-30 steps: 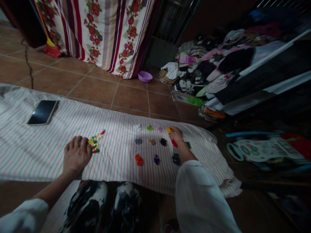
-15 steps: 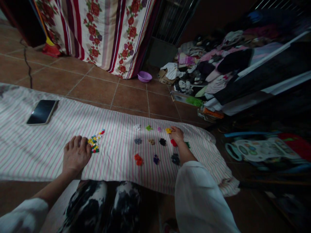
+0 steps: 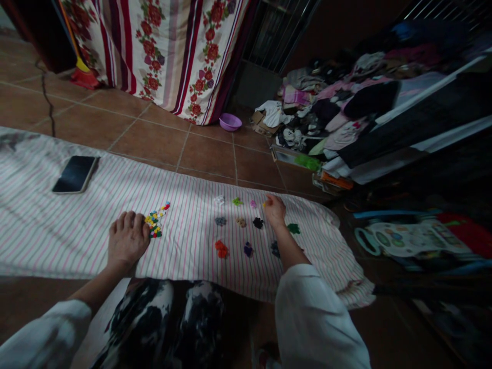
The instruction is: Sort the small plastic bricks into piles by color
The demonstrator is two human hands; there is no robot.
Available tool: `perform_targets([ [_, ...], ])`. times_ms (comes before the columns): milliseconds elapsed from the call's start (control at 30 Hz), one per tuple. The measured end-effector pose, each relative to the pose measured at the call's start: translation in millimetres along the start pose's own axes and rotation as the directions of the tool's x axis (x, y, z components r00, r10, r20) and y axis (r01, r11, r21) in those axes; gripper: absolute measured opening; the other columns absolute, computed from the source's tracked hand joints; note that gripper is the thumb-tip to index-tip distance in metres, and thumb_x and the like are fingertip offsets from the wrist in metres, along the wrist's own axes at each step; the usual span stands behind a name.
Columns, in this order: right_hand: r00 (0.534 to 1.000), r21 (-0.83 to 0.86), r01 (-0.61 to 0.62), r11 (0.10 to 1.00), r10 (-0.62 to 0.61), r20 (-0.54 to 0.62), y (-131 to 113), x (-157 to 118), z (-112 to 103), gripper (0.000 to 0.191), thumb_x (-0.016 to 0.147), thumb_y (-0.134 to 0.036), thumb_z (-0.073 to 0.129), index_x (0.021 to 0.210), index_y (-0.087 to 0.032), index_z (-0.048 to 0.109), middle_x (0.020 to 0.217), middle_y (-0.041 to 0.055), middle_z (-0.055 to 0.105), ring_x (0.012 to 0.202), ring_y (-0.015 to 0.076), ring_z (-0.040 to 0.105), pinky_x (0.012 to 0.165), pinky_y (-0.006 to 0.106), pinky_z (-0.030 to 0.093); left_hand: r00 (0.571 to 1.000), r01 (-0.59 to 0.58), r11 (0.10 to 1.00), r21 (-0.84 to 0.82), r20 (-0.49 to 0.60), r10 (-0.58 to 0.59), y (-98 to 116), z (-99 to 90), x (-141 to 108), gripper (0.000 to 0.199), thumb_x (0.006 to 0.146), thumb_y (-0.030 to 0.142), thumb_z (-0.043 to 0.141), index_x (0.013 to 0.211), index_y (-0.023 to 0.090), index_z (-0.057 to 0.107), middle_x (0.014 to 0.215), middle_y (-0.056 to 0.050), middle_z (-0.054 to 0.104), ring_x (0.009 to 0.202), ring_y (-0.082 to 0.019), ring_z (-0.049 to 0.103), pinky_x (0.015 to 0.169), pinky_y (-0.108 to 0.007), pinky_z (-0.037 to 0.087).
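My left hand [image 3: 128,238] lies flat on the striped cloth, fingers out, its thumb side touching a mixed pile of small coloured pieces [image 3: 154,224]. At the far right of the sorted heaps, my right hand [image 3: 275,209] is closed over the yellow pieces [image 3: 265,204] and mostly covers them. What its fingertips hold, if anything, is hidden. Around it sit heaps of pink pieces [image 3: 252,203], black pieces [image 3: 258,223], green pieces [image 3: 293,228] and dark grey pieces [image 3: 274,249]. Farther left are white [image 3: 219,200], lime [image 3: 237,201], grey [image 3: 220,221], tan [image 3: 241,222], orange [image 3: 221,249] and purple pieces [image 3: 248,249].
A phone [image 3: 76,175] rests on the striped cloth [image 3: 184,205] at the left. Beyond its edge is a tiled floor [image 3: 207,148] with a purple basin [image 3: 230,122]. Clothes [image 3: 330,102] are heaped at the back right. A floral curtain [image 3: 165,56] hangs behind.
My right hand has shifted slightly and now hides most of the yellow pieces and the red heap. My left hand stays beside the mixed pile. The whole view has shifted a little.
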State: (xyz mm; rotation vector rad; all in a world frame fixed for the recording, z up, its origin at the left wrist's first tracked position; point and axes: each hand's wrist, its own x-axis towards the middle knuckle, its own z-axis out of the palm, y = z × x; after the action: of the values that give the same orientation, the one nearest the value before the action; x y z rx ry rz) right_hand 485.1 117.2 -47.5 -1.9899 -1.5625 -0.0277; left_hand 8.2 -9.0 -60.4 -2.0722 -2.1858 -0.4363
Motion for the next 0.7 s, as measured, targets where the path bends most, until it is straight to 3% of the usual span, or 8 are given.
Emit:
perform_targets([
  [100,0.998,0.099,0.056,0.993,-0.053,-0.032,-26.5,-9.8,7.8,0.037,0.084,-0.019,0.045,0.105,-0.017,0.075,0.106,0.0127,0.073,0.100,0.0243,0.067,0.095,0.040,0.053,1.000,-0.003,1.000,-0.010,-0.004,0.003,-2.0,2.9,-0.2,0.042,0.098,0.037,0.032,0.118,0.013,0.059,0.131,-0.020,0.058,0.131,-0.035,0.047,0.103,-0.049,0.037],
  [200,0.983,0.240,0.182,0.954,-0.181,-0.024,-56.5,-26.7,16.9,0.032,0.086,-0.021,0.049,0.103,-0.018,0.075,0.103,0.0115,0.073,0.095,0.0229,0.069,0.092,0.038,0.056,1.000,-0.009,1.000,-0.007,-0.019,0.009,-3.1,4.4,-0.5,0.041,0.098,0.037,0.032,0.118,0.014,0.060,0.129,-0.019,0.059,0.131,-0.035,0.047,0.103,-0.048,0.037],
  [400,0.906,0.411,0.357,0.839,-0.417,0.065,-119.4,-75.4,41.9,0.030,0.089,-0.018,0.050,0.102,-0.020,0.077,0.101,0.0099,0.075,0.096,0.0214,0.069,0.088,0.034,0.058,0.999,-0.021,0.999,0.050,-0.031,0.023,-3.1,5.1,-0.2,0.039,0.099,0.037,0.032,0.113,0.015,0.061,0.123,-0.017,0.061,0.126,-0.034,0.050,0.099,-0.047,0.038],
  [700,0.777,0.551,0.359,0.753,-0.569,0.271,-201.5,-140.8,82.6,0.027,0.093,-0.012,0.055,0.106,-0.019,0.077,0.098,0.0084,0.074,0.094,0.0180,0.070,0.089,0.029,0.056,1.000,-0.023,0.999,0.039,-0.013,0.023,-5.2,5.8,-0.5,0.039,0.100,0.033,0.033,0.118,0.013,0.061,0.129,-0.018,0.061,0.130,-0.035,0.049,0.102,-0.048,0.039],
])
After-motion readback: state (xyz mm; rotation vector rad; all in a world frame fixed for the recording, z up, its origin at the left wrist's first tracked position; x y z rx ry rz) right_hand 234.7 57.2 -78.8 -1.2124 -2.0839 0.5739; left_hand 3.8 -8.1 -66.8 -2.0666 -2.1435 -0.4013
